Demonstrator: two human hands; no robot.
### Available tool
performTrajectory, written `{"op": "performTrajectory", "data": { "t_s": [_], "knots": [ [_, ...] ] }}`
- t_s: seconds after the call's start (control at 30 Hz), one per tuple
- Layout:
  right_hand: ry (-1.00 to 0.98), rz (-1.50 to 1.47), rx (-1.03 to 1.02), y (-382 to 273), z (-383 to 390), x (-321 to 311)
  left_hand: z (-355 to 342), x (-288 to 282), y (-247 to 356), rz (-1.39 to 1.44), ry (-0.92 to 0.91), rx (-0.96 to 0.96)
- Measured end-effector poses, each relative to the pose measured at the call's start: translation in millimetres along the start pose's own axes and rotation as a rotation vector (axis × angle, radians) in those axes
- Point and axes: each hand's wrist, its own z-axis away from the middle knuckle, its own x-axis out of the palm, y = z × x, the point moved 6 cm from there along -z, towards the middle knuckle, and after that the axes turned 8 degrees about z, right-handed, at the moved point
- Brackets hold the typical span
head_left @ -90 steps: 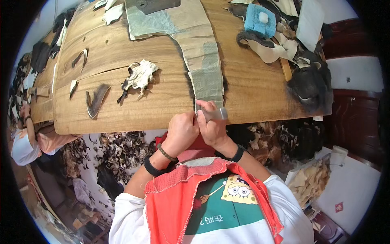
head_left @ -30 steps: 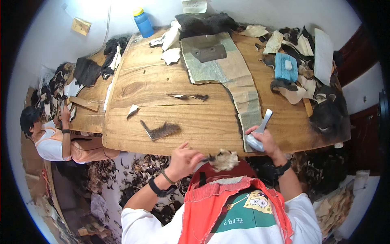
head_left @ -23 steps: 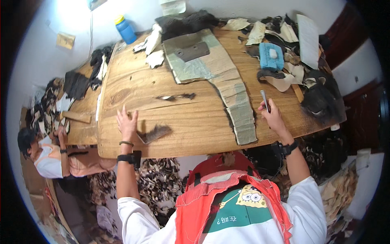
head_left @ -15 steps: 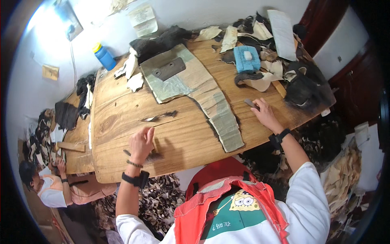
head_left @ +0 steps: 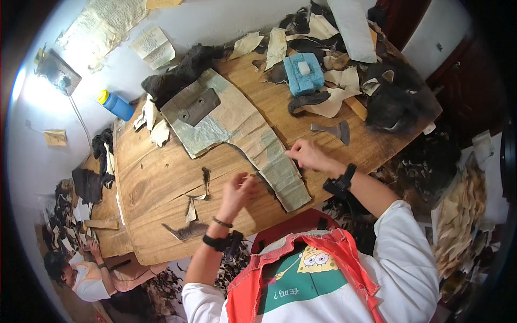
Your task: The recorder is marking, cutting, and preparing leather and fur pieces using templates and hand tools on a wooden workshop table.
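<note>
A long paper-like pattern piece (head_left: 245,129) lies slantwise on the table, dark fur showing along its edges. A dark flat plate with holes (head_left: 200,107) rests on its far part. My right hand (head_left: 312,156) is closed at the pattern's right edge, thumb and fingers together; what they pinch is too small to tell. Beside the opposite edge, my left hand (head_left: 239,195) has curled fingers around something I cannot make out. A grey axe-shaped blade (head_left: 335,131) lies loose beyond my right hand. Thin fur strips (head_left: 198,198) and a scrap (head_left: 186,231) lie left of my left hand.
At the back right are a blue sponge-like block (head_left: 303,74), pale hide scraps (head_left: 340,105) and black fur (head_left: 396,105). A blue bottle with a yellow cap (head_left: 116,105) stands back left. Another person (head_left: 89,277) works at the left. Scraps cover the floor.
My right hand has let go of the blade, now on the table, and moved to the pattern's edge. My left hand has moved right toward the pattern. More fur strips show at left.
</note>
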Motion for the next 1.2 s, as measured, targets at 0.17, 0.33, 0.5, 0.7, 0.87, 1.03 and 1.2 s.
{"op": "performTrajectory", "data": {
  "t_s": [0.17, 0.33, 0.5, 0.7, 0.87, 1.03, 1.2],
  "knots": [
    [-0.208, 0.154, -0.104, 1.8, 2.2, 12.8, -0.6, 42.4, -8.7, 0.301, 0.057, -0.041],
    [-0.603, -0.322, 0.065, 17.5, 3.1, 33.9, -2.8, 46.1, -29.5, 0.361, 0.097, -0.103],
    [-0.746, -0.479, 0.140, 10.1, 13.5, 29.2, -17.5, 65.4, -23.5, 0.690, 0.067, -0.245],
    [-0.759, -0.282, 0.037, 0.7, 9.6, 26.2, -23.0, 57.3, -9.6, 0.586, 0.096, -0.081],
    [-0.463, -0.182, -0.036, -19.4, -27.6, -16.2, 51.3, -26.8, -16.8, 0.302, 0.048, -0.222],
    [-0.121, 0.097, -0.380, -64.6, -65.0, -23.4, 145.5, -178.7, 16.6, -0.506, 0.105, -0.283],
    [0.149, 0.305, -0.648, -128.8, -92.1, 32.5, 152.6, -280.7, 31.7, -1.374, 0.397, -0.272]
  ]
}}
